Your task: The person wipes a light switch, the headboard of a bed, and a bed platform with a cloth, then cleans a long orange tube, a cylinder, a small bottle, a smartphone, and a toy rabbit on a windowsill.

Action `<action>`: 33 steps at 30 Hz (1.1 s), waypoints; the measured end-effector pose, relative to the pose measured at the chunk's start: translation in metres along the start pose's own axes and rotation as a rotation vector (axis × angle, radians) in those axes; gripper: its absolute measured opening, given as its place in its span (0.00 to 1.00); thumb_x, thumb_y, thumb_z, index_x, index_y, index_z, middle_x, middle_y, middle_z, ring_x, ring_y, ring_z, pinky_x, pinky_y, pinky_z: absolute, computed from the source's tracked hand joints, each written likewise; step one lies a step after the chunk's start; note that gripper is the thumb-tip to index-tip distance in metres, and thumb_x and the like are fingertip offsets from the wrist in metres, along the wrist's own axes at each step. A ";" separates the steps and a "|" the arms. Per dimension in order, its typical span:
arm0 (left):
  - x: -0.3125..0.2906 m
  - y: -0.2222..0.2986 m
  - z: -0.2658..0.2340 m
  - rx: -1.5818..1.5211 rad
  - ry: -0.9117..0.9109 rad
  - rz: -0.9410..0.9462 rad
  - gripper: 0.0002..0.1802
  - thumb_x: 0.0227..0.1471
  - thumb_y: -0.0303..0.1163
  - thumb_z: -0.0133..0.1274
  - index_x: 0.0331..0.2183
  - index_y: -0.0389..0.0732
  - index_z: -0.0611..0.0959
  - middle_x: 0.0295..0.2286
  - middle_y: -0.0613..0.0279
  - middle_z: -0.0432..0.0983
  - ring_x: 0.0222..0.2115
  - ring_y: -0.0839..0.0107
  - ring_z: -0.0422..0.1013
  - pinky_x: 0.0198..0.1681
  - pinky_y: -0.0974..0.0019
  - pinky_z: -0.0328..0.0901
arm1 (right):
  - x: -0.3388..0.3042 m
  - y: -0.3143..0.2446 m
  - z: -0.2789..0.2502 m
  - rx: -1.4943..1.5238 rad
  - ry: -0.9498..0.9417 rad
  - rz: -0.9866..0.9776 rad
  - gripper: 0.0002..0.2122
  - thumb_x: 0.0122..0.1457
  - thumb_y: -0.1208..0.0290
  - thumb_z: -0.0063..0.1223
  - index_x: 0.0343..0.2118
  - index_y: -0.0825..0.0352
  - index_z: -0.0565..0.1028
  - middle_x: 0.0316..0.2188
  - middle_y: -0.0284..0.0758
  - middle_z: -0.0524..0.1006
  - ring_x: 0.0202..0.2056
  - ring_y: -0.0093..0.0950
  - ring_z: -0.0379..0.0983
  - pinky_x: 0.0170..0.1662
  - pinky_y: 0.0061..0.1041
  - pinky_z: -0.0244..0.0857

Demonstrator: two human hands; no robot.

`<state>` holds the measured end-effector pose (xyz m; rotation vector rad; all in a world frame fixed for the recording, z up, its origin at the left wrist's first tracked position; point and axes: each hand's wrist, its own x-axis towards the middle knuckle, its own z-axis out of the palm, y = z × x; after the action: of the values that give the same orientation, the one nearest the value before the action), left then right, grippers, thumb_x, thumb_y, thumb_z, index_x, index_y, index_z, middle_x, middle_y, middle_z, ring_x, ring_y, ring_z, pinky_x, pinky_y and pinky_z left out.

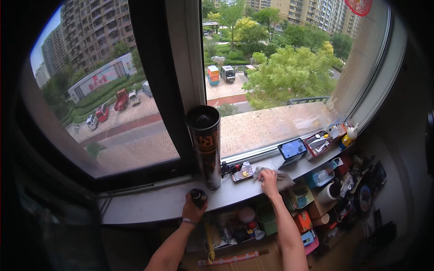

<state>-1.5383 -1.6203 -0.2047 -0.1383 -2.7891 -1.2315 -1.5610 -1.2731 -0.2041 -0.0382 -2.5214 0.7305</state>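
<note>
Left hand (191,210) grips a dark container (199,197) at the windowsill's (149,204) near edge. Right hand (269,178) clutches grey cloth (285,181) right of small tray (246,178); a leftward sweep could spill it.

A slim, pale wristband (189,221) sits just behind the left hand (192,211), with bare forearms (287,221) tapering toward it and toward the right hand (270,182).

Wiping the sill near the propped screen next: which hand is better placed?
Right, probably. The right hand has the grey cloth on the sill, close to the propped screen. The left hand is farther off, left of the tall dark cylinder, and holds a dark object.
</note>
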 end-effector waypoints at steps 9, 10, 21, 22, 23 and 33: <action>-0.003 -0.010 0.007 -0.013 0.068 0.130 0.43 0.41 0.45 0.64 0.53 0.41 0.61 0.44 0.47 0.69 0.41 0.44 0.70 0.42 0.51 0.68 | -0.146 0.013 -0.025 -0.080 -0.874 0.205 0.08 0.44 0.76 0.46 0.22 0.62 0.80 0.21 0.41 0.78 0.20 0.38 0.73 0.25 0.34 0.66; -0.003 -0.019 0.005 -0.012 0.046 0.102 0.42 0.42 0.44 0.63 0.53 0.41 0.60 0.45 0.47 0.68 0.42 0.44 0.70 0.42 0.52 0.68 | -0.143 0.001 -0.029 0.021 -0.909 0.366 0.09 0.43 0.76 0.45 0.23 0.64 0.80 0.19 0.41 0.77 0.20 0.34 0.73 0.26 0.32 0.66; -0.002 -0.007 0.004 -0.003 0.048 0.089 0.43 0.44 0.47 0.62 0.55 0.44 0.57 0.45 0.46 0.70 0.40 0.42 0.71 0.40 0.48 0.68 | -0.189 -0.128 -0.019 0.518 -0.651 0.668 0.16 0.58 0.59 0.54 0.40 0.68 0.76 0.23 0.35 0.79 0.26 0.22 0.75 0.34 0.22 0.67; -0.002 -0.003 0.002 0.003 0.079 0.126 0.42 0.45 0.46 0.61 0.55 0.44 0.58 0.45 0.46 0.70 0.41 0.42 0.70 0.40 0.48 0.68 | -0.188 -0.143 -0.020 0.597 -0.641 0.698 0.15 0.58 0.59 0.54 0.41 0.67 0.76 0.23 0.35 0.79 0.27 0.21 0.75 0.34 0.22 0.68; -0.003 -0.003 0.000 0.006 0.079 0.130 0.42 0.45 0.46 0.61 0.55 0.44 0.58 0.45 0.46 0.70 0.41 0.42 0.70 0.40 0.48 0.68 | -0.190 -0.159 -0.025 0.595 -0.615 0.677 0.17 0.58 0.59 0.55 0.44 0.66 0.75 0.25 0.35 0.80 0.28 0.22 0.76 0.35 0.22 0.69; -0.101 0.009 0.031 -0.433 -0.180 0.711 0.39 0.40 0.33 0.64 0.53 0.37 0.63 0.45 0.45 0.67 0.46 0.48 0.67 0.51 0.56 0.63 | -0.195 -0.213 -0.065 0.621 -0.268 0.568 0.32 0.48 0.54 0.65 0.54 0.66 0.68 0.39 0.42 0.78 0.33 0.34 0.78 0.37 0.29 0.70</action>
<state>-1.4384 -1.5961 -0.2310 -1.1910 -2.1849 -1.6031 -1.3362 -1.4549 -0.1400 -0.4789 -2.4132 1.8205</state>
